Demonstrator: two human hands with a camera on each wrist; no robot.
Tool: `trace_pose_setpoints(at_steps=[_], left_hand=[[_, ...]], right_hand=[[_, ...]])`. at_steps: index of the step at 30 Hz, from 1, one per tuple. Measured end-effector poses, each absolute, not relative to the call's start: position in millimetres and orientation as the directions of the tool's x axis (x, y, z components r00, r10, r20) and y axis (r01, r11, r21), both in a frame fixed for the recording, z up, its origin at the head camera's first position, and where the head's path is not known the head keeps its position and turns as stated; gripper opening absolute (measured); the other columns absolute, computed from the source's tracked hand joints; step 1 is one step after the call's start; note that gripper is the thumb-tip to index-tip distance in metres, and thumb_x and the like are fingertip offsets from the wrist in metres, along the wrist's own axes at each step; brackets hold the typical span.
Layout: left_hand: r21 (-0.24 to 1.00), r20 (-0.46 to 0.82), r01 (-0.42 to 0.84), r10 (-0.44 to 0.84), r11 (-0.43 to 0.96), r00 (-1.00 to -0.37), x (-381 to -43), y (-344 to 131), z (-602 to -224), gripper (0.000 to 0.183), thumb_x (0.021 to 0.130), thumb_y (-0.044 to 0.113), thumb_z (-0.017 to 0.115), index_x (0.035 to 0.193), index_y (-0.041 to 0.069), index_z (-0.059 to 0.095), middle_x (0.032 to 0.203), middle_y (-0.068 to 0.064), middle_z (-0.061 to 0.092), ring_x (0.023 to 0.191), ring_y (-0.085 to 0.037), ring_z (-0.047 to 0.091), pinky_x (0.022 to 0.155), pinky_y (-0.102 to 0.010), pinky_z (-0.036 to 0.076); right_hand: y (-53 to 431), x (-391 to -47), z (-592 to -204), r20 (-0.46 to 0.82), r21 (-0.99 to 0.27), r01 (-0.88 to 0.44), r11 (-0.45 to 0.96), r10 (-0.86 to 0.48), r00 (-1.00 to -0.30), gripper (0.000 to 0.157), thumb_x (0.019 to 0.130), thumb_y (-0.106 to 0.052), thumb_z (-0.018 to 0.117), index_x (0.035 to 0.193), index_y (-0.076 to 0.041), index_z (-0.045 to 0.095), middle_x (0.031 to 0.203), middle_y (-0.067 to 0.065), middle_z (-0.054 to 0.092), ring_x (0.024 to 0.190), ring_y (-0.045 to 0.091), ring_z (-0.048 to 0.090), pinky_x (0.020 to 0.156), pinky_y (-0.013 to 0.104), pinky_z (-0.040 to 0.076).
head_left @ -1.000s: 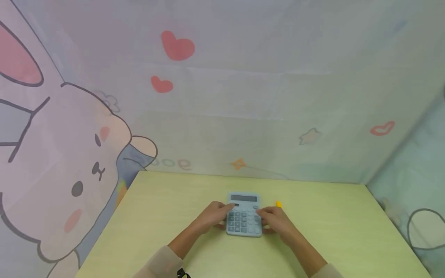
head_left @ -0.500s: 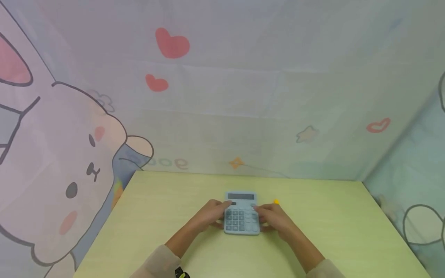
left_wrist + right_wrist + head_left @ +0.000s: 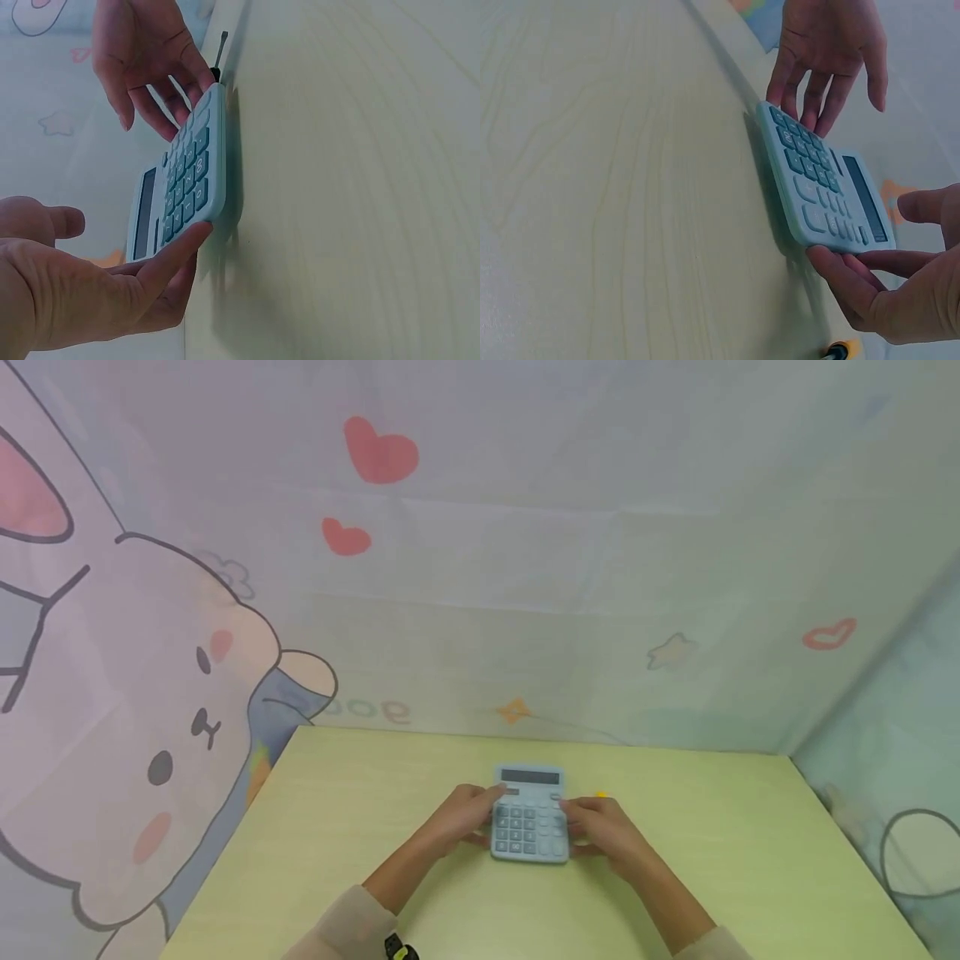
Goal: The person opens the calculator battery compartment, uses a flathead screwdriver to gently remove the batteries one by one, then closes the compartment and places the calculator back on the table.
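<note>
A pale blue calculator (image 3: 530, 814) lies face up between the two hands, its dark display at the far end. Both wrist views show a shadow beneath it, and it looks slightly raised off the table. My left hand (image 3: 461, 817) is at its left edge; in the left wrist view the fingers (image 3: 176, 262) reach its side almost straight, with the thumb held away from it. On the opposite edge, my right hand (image 3: 606, 831) touches with extended fingers (image 3: 840, 274), and its thumb is likewise apart from the calculator. The undersides of the fingertips are partly hidden.
Behind the right hand lies a yellow-and-black-handled tool (image 3: 841, 349), its thin metal shaft (image 3: 222, 49) like a screwdriver's. The pale yellow table (image 3: 360, 777) meets a printed cloth backdrop (image 3: 480, 568) at the back. A black strap (image 3: 401, 948) is at the left cuff.
The calculator's display end appears slightly higher and farther from me, and both hands have moved with it. The yellow tool end is now more covered by the right hand.
</note>
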State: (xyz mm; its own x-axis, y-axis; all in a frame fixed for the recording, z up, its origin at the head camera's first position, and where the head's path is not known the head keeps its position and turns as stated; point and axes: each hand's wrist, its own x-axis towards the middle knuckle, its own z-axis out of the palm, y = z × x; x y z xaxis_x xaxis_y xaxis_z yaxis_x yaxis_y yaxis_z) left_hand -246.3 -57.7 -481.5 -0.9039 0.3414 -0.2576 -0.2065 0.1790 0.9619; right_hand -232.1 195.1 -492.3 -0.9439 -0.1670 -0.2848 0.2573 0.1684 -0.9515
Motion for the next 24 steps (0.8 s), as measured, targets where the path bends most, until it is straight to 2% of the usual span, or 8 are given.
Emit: trace_pose_setpoints(at_steps=[5, 12, 18, 24], left_hand=[[0.966, -0.239, -0.195, 0.309, 0.167, -0.920, -243.1, -55.7, -478.7, 0.066, 0.101, 0.047, 0.052, 0.130, -0.012, 0.054, 0.112, -0.022, 0.064, 0.108, -0.038, 0.062, 0.083, -0.049, 0.056], [0.977, -0.208, -0.184, 0.320, 0.105, -0.924, -238.6, -55.3, -475.0, 0.060, 0.101, 0.046, 0.051, 0.124, -0.010, 0.058, 0.116, -0.024, 0.064, 0.113, -0.040, 0.060, 0.087, -0.053, 0.055], [0.982, -0.186, -0.166, 0.268, 0.095, -0.945, -238.1, -53.9, -473.1, 0.065, 0.101, 0.047, 0.052, 0.131, -0.010, 0.053, 0.118, -0.022, 0.062, 0.112, -0.037, 0.060, 0.087, -0.052, 0.055], [0.983, -0.178, -0.163, 0.241, 0.081, -0.954, -238.6, -51.9, -473.7, 0.062, 0.102, 0.045, 0.052, 0.133, -0.009, 0.051, 0.121, -0.022, 0.059, 0.114, -0.037, 0.056, 0.089, -0.053, 0.053]], right_hand=[[196.8, -227.2, -490.1, -0.264, -0.960, 0.243, 0.140, -0.153, -0.953, 0.050, 0.099, -0.029, 0.061, 0.132, 0.009, 0.055, 0.117, 0.020, 0.065, 0.104, 0.034, 0.064, 0.086, 0.050, 0.055], [195.8, -223.6, -487.0, -0.242, -0.967, 0.226, 0.113, -0.155, -0.958, 0.054, 0.099, -0.030, 0.060, 0.136, 0.008, 0.051, 0.121, 0.021, 0.063, 0.108, 0.036, 0.063, 0.091, 0.052, 0.053], [192.7, -224.0, -485.2, -0.215, -0.974, 0.203, 0.101, -0.131, -0.968, 0.051, 0.101, -0.029, 0.059, 0.137, 0.006, 0.051, 0.122, 0.020, 0.064, 0.110, 0.036, 0.063, 0.094, 0.056, 0.050], [190.4, -224.9, -482.0, -0.220, -0.972, 0.211, 0.102, -0.093, -0.971, 0.051, 0.100, -0.028, 0.060, 0.138, 0.004, 0.051, 0.127, 0.020, 0.061, 0.114, 0.036, 0.061, 0.093, 0.054, 0.052]])
